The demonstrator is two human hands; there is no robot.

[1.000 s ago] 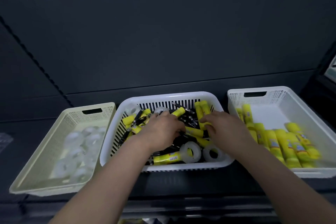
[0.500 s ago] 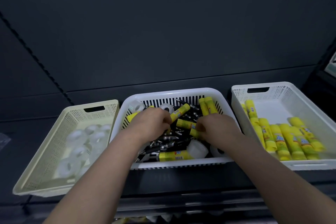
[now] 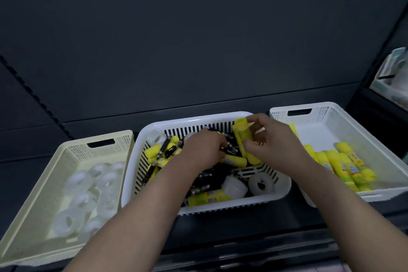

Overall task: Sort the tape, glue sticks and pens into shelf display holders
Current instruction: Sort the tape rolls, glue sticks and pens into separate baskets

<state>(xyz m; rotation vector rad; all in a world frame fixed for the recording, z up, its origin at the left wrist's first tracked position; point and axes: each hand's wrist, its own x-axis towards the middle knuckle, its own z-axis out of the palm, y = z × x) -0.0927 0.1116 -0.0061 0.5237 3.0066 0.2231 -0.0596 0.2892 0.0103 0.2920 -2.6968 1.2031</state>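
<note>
Fingers [image 3: 256,119] of the right hand [image 3: 276,143] curl round glue sticks [image 3: 241,132], held above the far right corner of the middle basket [image 3: 189,120], probably bound for the yellow row in the right basket [image 3: 331,105]. The left hand [image 3: 203,152] burrows among pens [image 3: 163,147]; whether it grips any is hidden.

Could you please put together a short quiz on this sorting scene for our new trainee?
1. True or false: the cream basket on the left holds tape rolls.
2. What does the right hand grip above the baskets? A) a stapler B) yellow glue sticks C) a pair of scissors
3. Short answer: which basket holds the black pens?

Key
1. True.
2. B.
3. The middle white basket, where they lie mixed with glue sticks and tape.
</note>
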